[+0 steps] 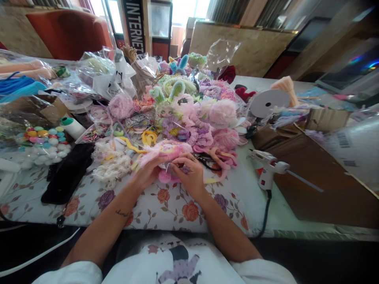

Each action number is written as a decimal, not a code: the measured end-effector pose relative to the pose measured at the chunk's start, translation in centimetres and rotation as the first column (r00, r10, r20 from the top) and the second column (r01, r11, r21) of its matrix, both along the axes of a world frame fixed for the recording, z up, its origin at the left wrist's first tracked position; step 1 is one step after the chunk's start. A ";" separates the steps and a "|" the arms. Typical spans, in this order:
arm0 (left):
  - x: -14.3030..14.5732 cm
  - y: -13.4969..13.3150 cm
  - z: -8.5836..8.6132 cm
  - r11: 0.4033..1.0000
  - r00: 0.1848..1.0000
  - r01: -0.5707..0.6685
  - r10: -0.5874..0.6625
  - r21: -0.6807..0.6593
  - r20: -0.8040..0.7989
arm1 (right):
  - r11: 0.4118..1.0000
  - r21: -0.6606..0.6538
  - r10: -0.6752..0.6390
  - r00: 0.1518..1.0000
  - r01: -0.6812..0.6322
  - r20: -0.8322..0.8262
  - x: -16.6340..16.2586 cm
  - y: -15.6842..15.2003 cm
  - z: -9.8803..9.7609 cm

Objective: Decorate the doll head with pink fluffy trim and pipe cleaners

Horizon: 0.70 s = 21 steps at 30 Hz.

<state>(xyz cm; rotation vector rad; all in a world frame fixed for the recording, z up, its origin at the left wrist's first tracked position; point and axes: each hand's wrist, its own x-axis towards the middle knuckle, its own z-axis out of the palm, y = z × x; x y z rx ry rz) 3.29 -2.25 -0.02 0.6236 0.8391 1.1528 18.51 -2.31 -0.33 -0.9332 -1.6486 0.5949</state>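
Observation:
My left hand (149,172) is closed on the near left edge of a pink fluffy piece (174,146), which looks like plush trim or a small doll's headwear. Fingers and thumb of my right hand (189,174) pinch at its near side, beside a short white beaded strand (167,167); whether they grip the strand itself is hard to make out. Just below hangs a pink pompom (164,176). Black-handled scissors (209,161) lie right of my right hand, among pink and peach fuzzy strips (226,159). Cream fringed yarn (111,163) rests left of my left hand.
A white glue gun (266,167) stands at right before a cardboard box (322,177). A black phone-like slab (66,173), a thread cone (72,127) and bagged beads (47,142) sit left. Behind my hands rise piled dolls, yarn and pink pompoms (223,112).

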 end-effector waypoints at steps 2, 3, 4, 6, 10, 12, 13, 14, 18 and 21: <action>0.0 0.0 -0.1 1.000 1.000 -0.007 0.007 0.009 -0.021 | 1.000 -0.029 -0.004 1.000 0.004 -0.021 -0.1 0.0 0.1; 0.0 0.0 -0.1 1.000 1.000 -0.009 0.010 0.016 -0.030 | 0.999 -0.052 -0.006 0.999 0.004 -0.038 -0.1 0.0 0.1; 0.0 0.0 -0.1 1.000 0.999 -0.012 0.013 0.023 -0.039 | 0.997 -0.081 -0.006 0.998 0.001 -0.059 -0.1 0.0 0.2; 0.0 0.0 -0.2 0.999 0.998 -0.018 0.020 0.040 -0.057 | 0.988 -0.155 -0.005 0.995 -0.011 -0.104 -0.1 0.1 0.3; 0.1 -0.1 -0.2 0.995 0.992 -0.019 0.030 0.096 -0.119 | 0.933 -0.344 0.022 0.973 -0.102 -0.229 0.2 0.5 0.3; 0.0 -0.1 -0.4 0.994 0.984 -0.034 0.051 0.100 -0.168 | 0.896 -0.417 0.033 0.960 -0.152 -0.279 0.4 0.7 0.2; -0.1 -0.1 -0.6 0.994 0.981 -0.042 0.059 0.096 -0.187 | 0.883 -0.439 0.033 0.956 -0.164 -0.291 0.4 0.7 0.1; -0.2 0.0 -0.8 0.995 0.978 -0.048 0.065 0.089 -0.200 | 0.876 -0.451 0.033 0.955 -0.169 -0.294 0.4 0.8 0.0; -0.6 -0.1 -1.4 0.998 0.973 -0.041 0.052 0.051 -0.224 | 0.890 -0.434 0.008 0.957 -0.139 -0.289 0.3 0.7 -0.1; -0.9 0.0 -1.6 0.998 0.979 0.006 0.006 0.061 -0.203 | 0.909 -0.416 -0.079 0.967 -0.029 -0.241 0.1 0.4 0.1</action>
